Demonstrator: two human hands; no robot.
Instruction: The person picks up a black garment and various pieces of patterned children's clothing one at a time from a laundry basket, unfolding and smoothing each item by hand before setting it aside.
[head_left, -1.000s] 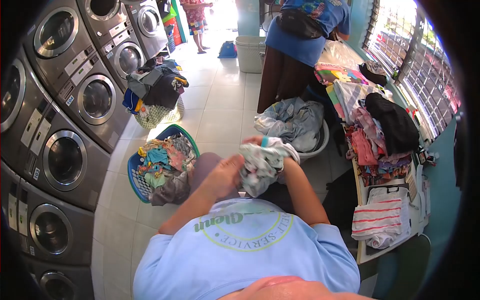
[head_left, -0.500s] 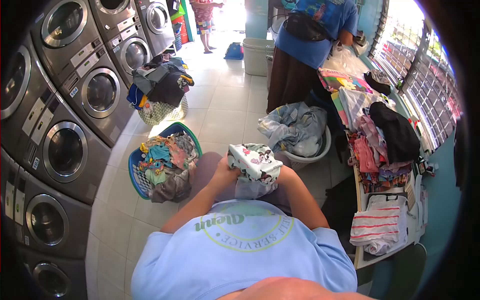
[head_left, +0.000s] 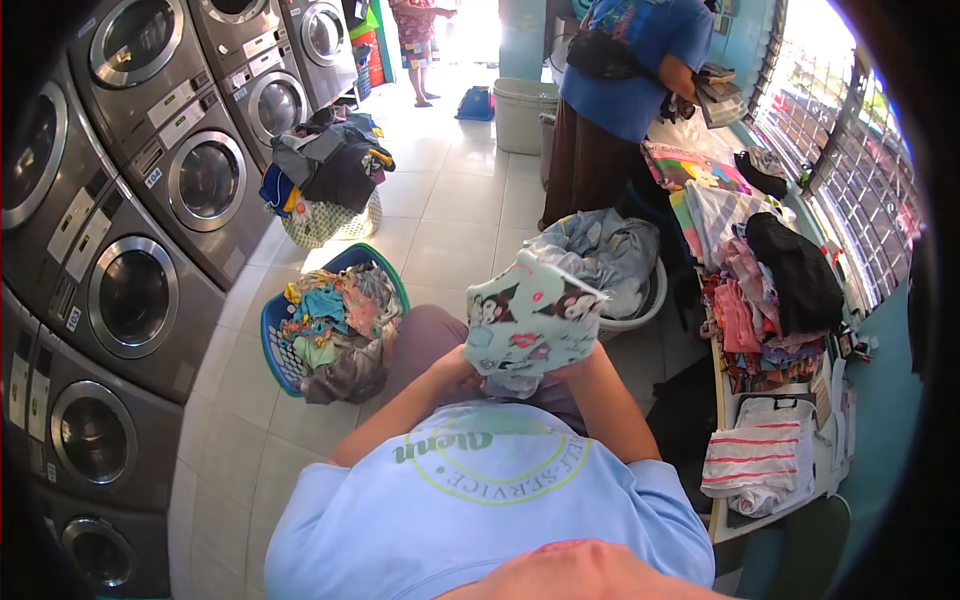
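Between my two hands, above my lap, is a pale printed cloth (head_left: 533,318) with dark cartoon figures and pink hearts. Its exact kind is hard to make out, since it is bunched and partly folded. My left hand (head_left: 460,368) grips its lower left side, and my right hand (head_left: 580,366) has hold of the lower right. Most fingers are hidden behind the fabric. Some thin greyish material (head_left: 510,385) hangs below the cloth, between my hands. Beyond my right hand stands a white basket (head_left: 655,300) heaped with bluish-grey laundry (head_left: 600,255).
To my left are a blue-green basket (head_left: 275,352) of mixed clothes and a cream basket (head_left: 350,228) piled with dark clothes. Stacked machines (head_left: 133,295) line the left wall. Folded clothes (head_left: 745,300) cover a table on the right. A person in blue (head_left: 620,90) stands ahead.
The printed cloth has been lifted and spread upward, so more of its face shows. Both hands stay on it. The person in blue now holds some dark flat items near the window.
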